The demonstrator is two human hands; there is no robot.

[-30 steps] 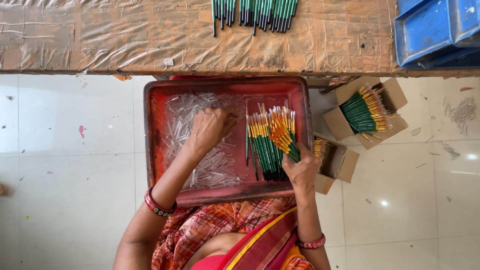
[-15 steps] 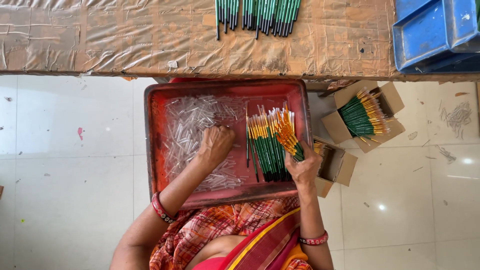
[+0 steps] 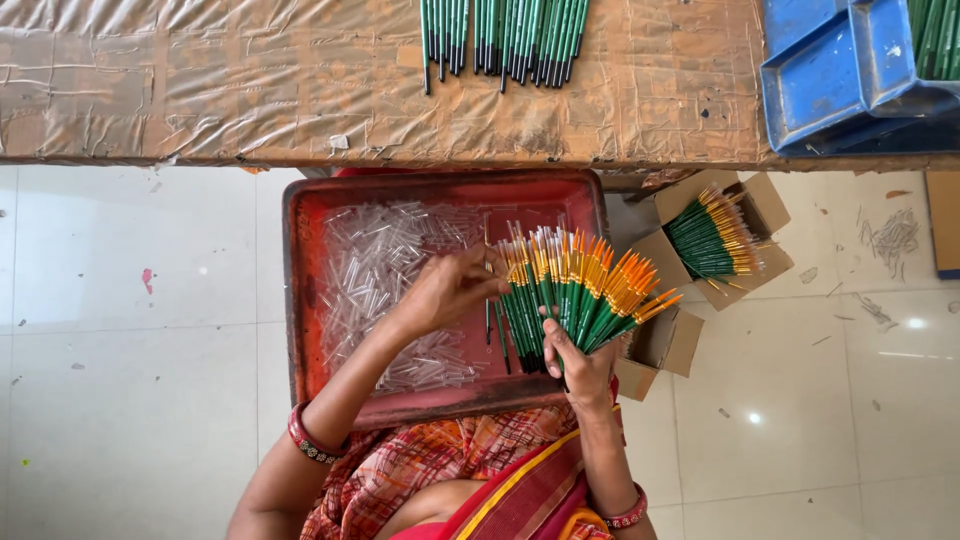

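The right hand (image 3: 580, 365) is gripping a fanned bundle of green-handled paintbrushes (image 3: 575, 290) over the red tray (image 3: 300, 300). The left hand (image 3: 450, 290) (fingers pinched together) is touching a brush tip, above the clear plastic caps (image 3: 375, 270) filling that tray.

Blue trays (image 3: 812, 85) on table (image 3: 200, 80); cardboard box (image 3: 765, 215).

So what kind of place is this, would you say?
Probably a small workshop where paintbrushes are assembled or packed by hand. The right hand holds a fanned bundle of green-handled brushes, a red tray holds clear plastic tubes, and a cardboard box on the floor is filled with brushes.
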